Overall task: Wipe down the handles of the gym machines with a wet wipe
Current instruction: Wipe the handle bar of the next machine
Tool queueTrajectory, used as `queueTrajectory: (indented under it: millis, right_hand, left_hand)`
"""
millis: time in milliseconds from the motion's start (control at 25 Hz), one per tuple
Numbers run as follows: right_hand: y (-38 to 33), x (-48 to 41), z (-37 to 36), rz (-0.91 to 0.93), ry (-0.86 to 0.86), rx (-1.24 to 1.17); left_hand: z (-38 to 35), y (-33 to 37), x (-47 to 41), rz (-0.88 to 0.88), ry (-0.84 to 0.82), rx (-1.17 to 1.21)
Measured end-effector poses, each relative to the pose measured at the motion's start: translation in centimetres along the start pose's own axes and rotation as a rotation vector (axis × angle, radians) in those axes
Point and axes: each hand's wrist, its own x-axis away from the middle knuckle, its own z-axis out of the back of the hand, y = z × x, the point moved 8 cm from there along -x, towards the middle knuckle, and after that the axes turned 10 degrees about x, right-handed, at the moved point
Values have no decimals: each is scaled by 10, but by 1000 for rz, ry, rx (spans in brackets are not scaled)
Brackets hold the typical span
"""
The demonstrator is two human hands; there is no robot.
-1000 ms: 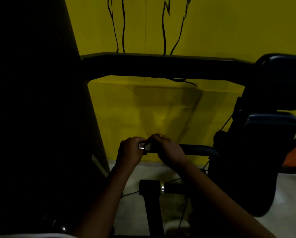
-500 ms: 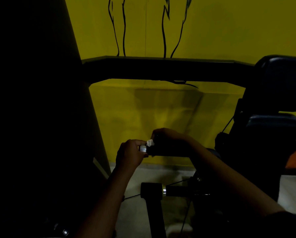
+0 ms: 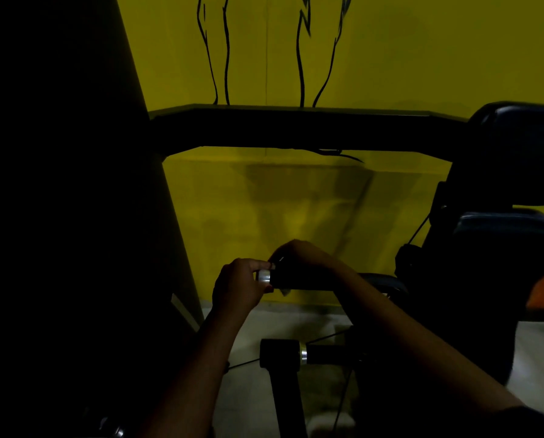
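We are mid-wipe: our left hand (image 3: 242, 287) curls round the silver cap (image 3: 263, 276) of the handle (image 3: 378, 279), while our right hand (image 3: 305, 256) clasps the wet wipe (image 3: 285, 291) over its grip. Next, we judge, the wipe slides along the grip.

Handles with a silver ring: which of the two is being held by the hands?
The upper handle: the left hand grips its ringed end, the right hand curls over it. The lower handle is untouched.

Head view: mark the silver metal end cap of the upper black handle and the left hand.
Silver metal end cap (image 3: 263, 275), head view, its lit curved side.
Left hand (image 3: 239, 284), head view, back of the hand.
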Motion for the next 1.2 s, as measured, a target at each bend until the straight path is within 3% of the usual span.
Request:
queueTrajectory:
  millis: [160, 320, 480, 640, 760, 920, 1040, 1200]
  right_hand:
    - [26, 42, 11, -3, 404, 215]
    - [10, 69, -8, 113, 812, 337]
    - [12, 84, -38, 376, 874, 530]
    - [44, 114, -34, 232, 1032, 583]
    - [10, 83, -50, 286, 1010, 492]
    - [11, 76, -57, 332, 989, 629]
    - [41, 109, -49, 244, 1070, 627]
    - [40, 107, -46, -25, 1159, 501]
  left_hand:
    - [-4, -2, -1, -34, -6, -86]
    - [-28, 9, -4, -167, -183, -257]
    - [-40, 5, -7, -218, -268, -332]
    - [-48, 2, 1, -256, -337, -297]
    - [-54, 2, 0, -246, -376, -378]
    - [-56, -2, -3, -237, -387, -415]
    - [-55, -2, -2, -271, -378, -369]
    - [-54, 2, -3, -247, -359, -356]
